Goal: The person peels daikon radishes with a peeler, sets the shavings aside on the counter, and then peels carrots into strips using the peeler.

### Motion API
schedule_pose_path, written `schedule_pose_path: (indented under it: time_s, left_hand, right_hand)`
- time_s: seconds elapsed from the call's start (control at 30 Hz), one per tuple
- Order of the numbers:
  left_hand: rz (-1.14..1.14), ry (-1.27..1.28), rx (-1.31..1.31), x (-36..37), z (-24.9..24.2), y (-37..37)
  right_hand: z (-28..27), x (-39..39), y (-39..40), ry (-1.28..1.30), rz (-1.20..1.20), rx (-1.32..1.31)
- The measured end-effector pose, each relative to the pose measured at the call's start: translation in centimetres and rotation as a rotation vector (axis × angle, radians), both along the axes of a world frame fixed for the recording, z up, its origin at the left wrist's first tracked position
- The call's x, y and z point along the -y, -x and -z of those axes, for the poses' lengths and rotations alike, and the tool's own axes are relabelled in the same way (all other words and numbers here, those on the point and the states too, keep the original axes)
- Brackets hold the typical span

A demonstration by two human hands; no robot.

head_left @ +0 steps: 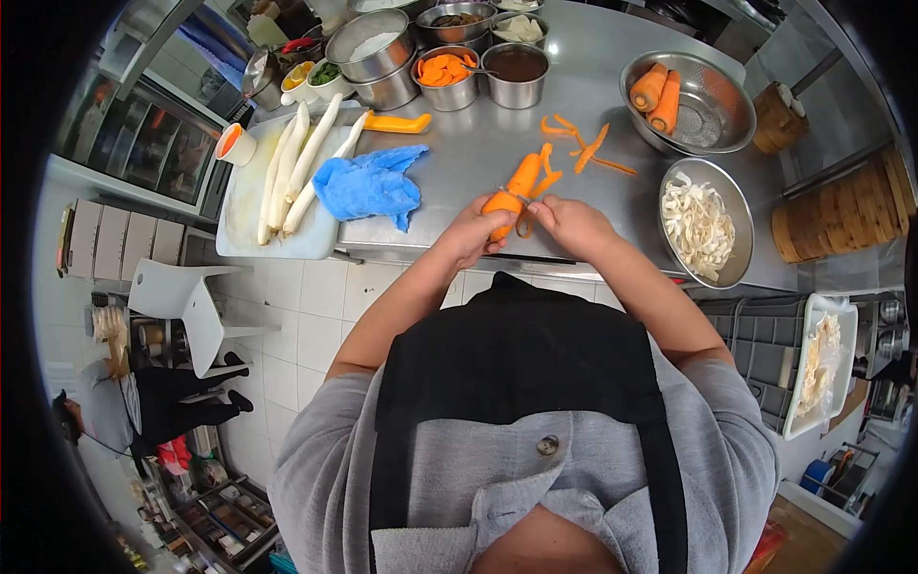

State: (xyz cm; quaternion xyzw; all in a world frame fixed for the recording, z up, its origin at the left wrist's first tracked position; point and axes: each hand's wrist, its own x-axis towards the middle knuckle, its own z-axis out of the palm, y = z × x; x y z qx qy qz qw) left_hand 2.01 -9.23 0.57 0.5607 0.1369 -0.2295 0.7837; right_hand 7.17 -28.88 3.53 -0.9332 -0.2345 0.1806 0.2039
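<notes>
My left hand point(469, 232) is wrapped round the lower end of an orange carrot point(523, 175), which points up and away over the front of the steel counter. In my right hand point(577, 226) is a peeler point(517, 198), its metal head lying across the carrot; most of its handle is hidden by my fingers. A thin orange strip hangs beside the carrot near the blade. Further back, loose carrot peelings point(590, 148) lie on the metal surface.
Left stands a white cutting board point(239, 206) with long white vegetables point(311, 158), a yellow-handled knife point(397, 123) and a blue cloth point(373, 184). Right are a colander point(708, 91) holding carrots point(664, 105) and a bowl of white strips point(703, 228). Behind, several steel pots point(516, 88) hold ingredients. Another person point(172, 402) is far left.
</notes>
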Motion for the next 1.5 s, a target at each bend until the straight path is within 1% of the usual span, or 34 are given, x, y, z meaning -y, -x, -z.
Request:
schedule_pose_path:
  time_s: [0.07,0.17,0.27,0.3,0.4,0.5,0.57,0.6,0.67,0.7,0.73,0.8,0.83,0.9,0.93,1.03,1.07,1.17,1.27,1.33,1.43,1.5]
  left_hand:
    - [0.009,0.001,0.006,0.0,0.1,0.2]
    - [0.011,-0.017,0.006,-0.2,0.3,-0.1]
    - [0.009,-0.015,-0.057,-0.8,0.1,0.0]
    - [0.01,-0.006,-0.091,-0.9,0.2,0.3]
    - [0.071,0.276,-0.119,-1.5,0.3,-0.6]
    - [0.021,0.473,-0.208,-0.7,1.0,-1.7]
    - [-0.115,0.533,-0.239,0.2,1.1,-2.1]
    - [-0.181,0.563,-0.254,0.5,1.1,-2.4]
    - [-0.166,0.625,-0.273,0.4,2.1,-3.0]
    - [-0.174,0.647,-0.283,0.5,1.6,-2.8]
    - [-0.179,0.669,-0.293,0.7,1.1,-2.8]
    - [-0.277,0.609,-0.317,1.6,-0.1,-2.4]
    - [-0.326,0.577,-0.327,1.9,-0.3,-2.4]
    - [-0.34,0.588,-0.354,1.7,0.2,-2.5]
    - [-0.345,0.593,-0.366,1.5,0.6,-2.5]
    - [-0.134,0.595,-0.271,0.3,2.1,-1.7]
    - [-0.152,0.598,-0.289,0.3,1.9,-1.5]
    - [-0.204,0.598,-0.313,0.0,1.7,-1.0]
    - [-0.218,0.583,-0.294,0.1,1.9,-1.2]
    - [-0.225,0.572,-0.3,0.0,1.6,-1.1]
    - [-0.267,0.595,-0.333,-0.1,2.2,-1.5]
    - [-0.251,0.607,-0.326,-0.1,2.4,-1.5]
  right_hand:
    - [2.0,0.7,-2.2,0.021,0.047,0.092]
    - [2.2,2.0,-5.5,0.202,0.187,0.237]
    - [2.3,2.8,-6.4,0.105,0.364,0.294]
    - [1.5,2.6,-5.7,0.027,0.383,0.259]
    - [4.7,2.1,-4.5,-0.222,0.242,0.171]
    - [2.4,0.0,-0.5,-0.304,0.178,-0.004]
    - [-1.2,-0.6,2.7,-0.287,0.094,0.02]
    - [-2.1,-0.8,3.8,-0.278,0.054,0.033]
    - [-1.8,-0.9,5.0,-0.226,-0.055,0.203]
    - [-1.7,-0.9,5.3,-0.201,-0.107,0.289]
    - [-1.9,-0.8,5.1,-0.158,-0.109,0.309]
    - [-2.6,-0.6,4.2,-0.072,-0.117,0.35]
    - [-2.4,-0.6,3.9,-0.075,-0.124,0.347]
    - [-1.4,-0.6,3.3,-0.08,-0.135,0.334]
    - [-0.8,-0.5,2.6,-0.035,-0.057,0.305]
    - [1.6,1.8,-1.8,0.089,0.18,0.205]
    - [2.2,3.2,-3.4,0.12,0.264,0.163]
    - [1.5,4.4,-3.7,0.031,0.285,0.138]
    - [0.5,2.0,-0.9,-0.007,0.219,0.089]
    - [-0.3,0.5,1.4,-0.049,0.118,0.07]
    - [-1.6,-0.5,4.1,-0.139,-0.037,0.128]
    - [-1.3,-0.4,4.0,-0.137,-0.076,0.173]
